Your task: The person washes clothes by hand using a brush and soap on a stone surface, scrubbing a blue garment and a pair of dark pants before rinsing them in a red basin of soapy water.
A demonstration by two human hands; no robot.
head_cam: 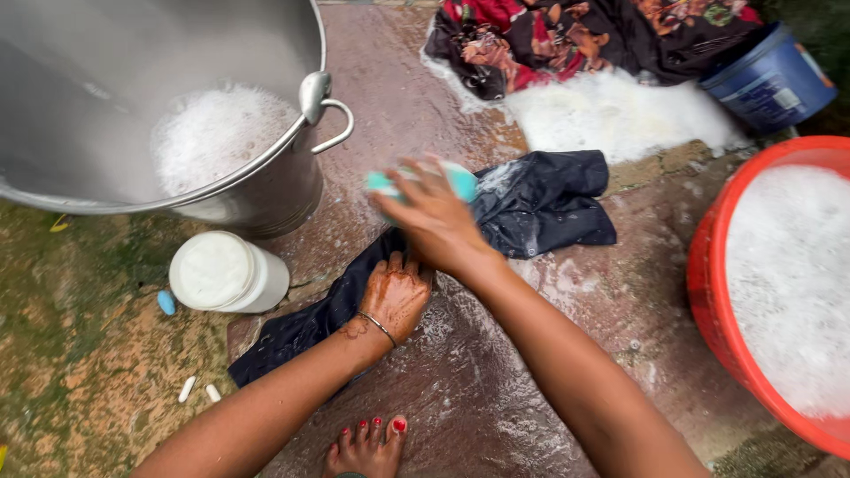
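Observation:
A wet dark garment [540, 204] lies stretched across the wet stone floor [496, 389]. My left hand [396, 296], with a thin bracelet at the wrist, presses flat on the garment's lower part. My right hand [434, 217] crosses above it and grips a teal scrubbing brush [460, 181] against the cloth; the brush is blurred. Suds cling to the garment near the brush.
A large steel pot [266, 190] with foam stands at upper left, a white lidded jar [226, 273] beside it. A red basin [708, 292] of suds sits right, a blue bucket [770, 84] and patterned red cloth [567, 35] behind. My bare foot [367, 447] is at bottom.

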